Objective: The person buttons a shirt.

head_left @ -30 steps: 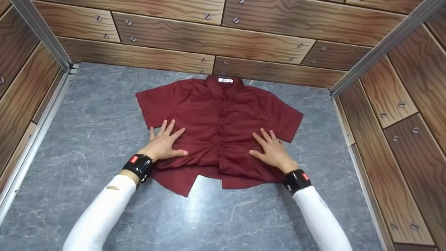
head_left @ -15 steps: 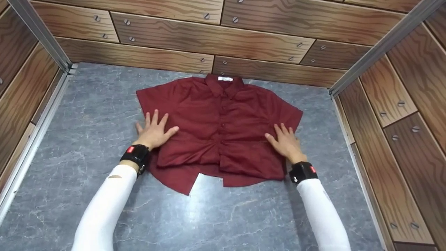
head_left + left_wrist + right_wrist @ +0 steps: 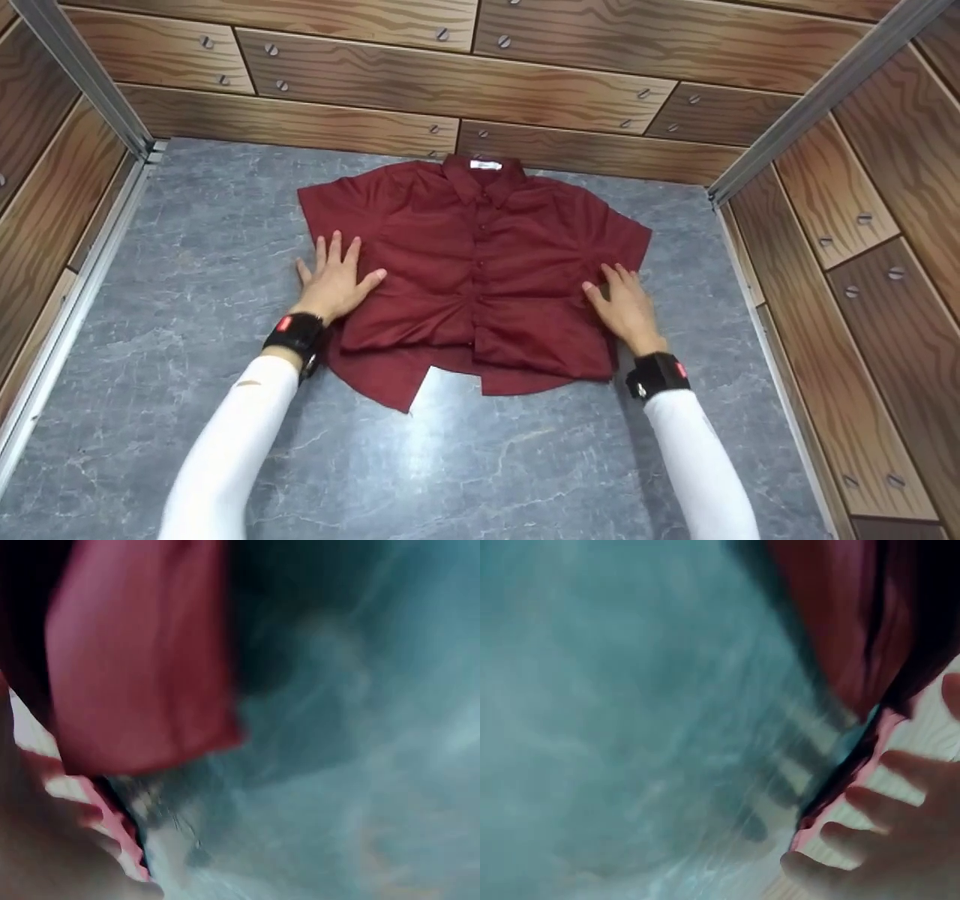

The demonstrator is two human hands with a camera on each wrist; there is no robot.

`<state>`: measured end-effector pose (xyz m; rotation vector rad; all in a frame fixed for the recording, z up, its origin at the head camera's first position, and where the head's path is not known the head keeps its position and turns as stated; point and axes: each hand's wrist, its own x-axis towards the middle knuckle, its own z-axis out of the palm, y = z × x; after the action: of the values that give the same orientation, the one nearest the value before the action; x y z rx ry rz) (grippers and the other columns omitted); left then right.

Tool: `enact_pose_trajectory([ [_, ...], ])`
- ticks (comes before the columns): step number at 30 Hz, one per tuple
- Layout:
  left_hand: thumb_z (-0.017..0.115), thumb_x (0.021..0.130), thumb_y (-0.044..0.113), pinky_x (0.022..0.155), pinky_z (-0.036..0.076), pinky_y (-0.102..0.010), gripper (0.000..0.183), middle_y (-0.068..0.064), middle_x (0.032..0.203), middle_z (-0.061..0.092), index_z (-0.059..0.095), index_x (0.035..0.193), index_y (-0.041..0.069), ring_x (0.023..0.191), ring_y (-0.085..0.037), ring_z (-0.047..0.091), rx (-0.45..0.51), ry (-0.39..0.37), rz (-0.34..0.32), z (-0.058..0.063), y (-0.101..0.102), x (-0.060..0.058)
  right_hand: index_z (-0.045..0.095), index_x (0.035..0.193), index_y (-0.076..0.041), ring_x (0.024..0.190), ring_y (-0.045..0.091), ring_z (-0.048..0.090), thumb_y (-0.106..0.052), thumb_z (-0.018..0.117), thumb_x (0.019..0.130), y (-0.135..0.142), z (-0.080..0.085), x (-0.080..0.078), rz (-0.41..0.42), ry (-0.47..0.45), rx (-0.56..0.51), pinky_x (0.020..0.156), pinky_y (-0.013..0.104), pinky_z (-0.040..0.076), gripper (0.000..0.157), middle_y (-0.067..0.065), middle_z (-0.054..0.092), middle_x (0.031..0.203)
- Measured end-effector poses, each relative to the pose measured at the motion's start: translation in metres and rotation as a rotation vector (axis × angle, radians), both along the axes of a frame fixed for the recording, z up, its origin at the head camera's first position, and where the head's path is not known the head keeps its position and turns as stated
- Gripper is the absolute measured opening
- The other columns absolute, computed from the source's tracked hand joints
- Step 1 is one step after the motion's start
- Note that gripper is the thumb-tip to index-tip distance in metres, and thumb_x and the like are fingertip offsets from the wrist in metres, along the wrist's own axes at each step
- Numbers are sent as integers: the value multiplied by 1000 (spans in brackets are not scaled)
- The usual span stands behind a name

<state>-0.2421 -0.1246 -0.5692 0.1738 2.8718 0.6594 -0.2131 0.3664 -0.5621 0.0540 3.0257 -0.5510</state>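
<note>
A dark red short-sleeved button-up shirt [image 3: 431, 247] lies front side up, its collar towards the back wall. Its lower front is rucked, and part of the back hem shows below it. My left hand [image 3: 334, 281] rests with spread fingers on the shirt's left side, just below the sleeve. On the opposite side edge my right hand [image 3: 626, 307] lies with its fingers near the other sleeve. Neither hand grips the cloth. In the blurred left wrist view, a red shirt flap [image 3: 142, 667] shows; in the right wrist view, fingers [image 3: 877, 806] spread beside the shirt edge.
The shirt lies on a grey marbled surface [image 3: 465, 480]. Wood-patterned panels stand at the back [image 3: 360, 67], at the left and at the right [image 3: 847, 300], with metal rails [image 3: 817, 105] at the corners. The collar almost touches the back panel.
Both hands have slid outward to the shirt's sides and a little towards the back wall. The shirt has shifted slightly the same way, its collar nearer the panel.
</note>
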Motion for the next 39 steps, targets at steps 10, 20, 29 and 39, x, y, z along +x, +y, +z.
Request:
enact_pose_trajectory([
  [10,64,89,26,83,47,-52,32,-21,104,65,70,101,-4,95,-42,62,76,311,-31,10,-4,43,69,106,-2,103,41,58,-34,60,93,-4,7,49,-32,224,7,91,52,42,35,19,65,105],
  [20,62,89,49,64,47,-49,43,-10,73,64,63,74,9,71,-35,63,30,213,51,14,-14,68,69,92,-8,73,25,62,-43,60,92,-2,3,72,-89,8,-108,65,38,47,36,8,69,81],
  [29,67,80,60,54,41,-37,48,-5,67,63,67,74,13,64,-27,59,69,27,101,15,-18,77,67,80,-11,60,14,48,-38,66,89,-2,3,82,-55,3,-299,55,27,38,28,0,58,69],
  [39,71,84,34,71,44,-31,27,-6,92,70,73,97,11,82,-19,60,371,-9,134,20,-16,69,72,102,-7,76,13,57,-40,60,94,-6,11,75,-73,11,-366,68,26,44,36,7,72,91],
])
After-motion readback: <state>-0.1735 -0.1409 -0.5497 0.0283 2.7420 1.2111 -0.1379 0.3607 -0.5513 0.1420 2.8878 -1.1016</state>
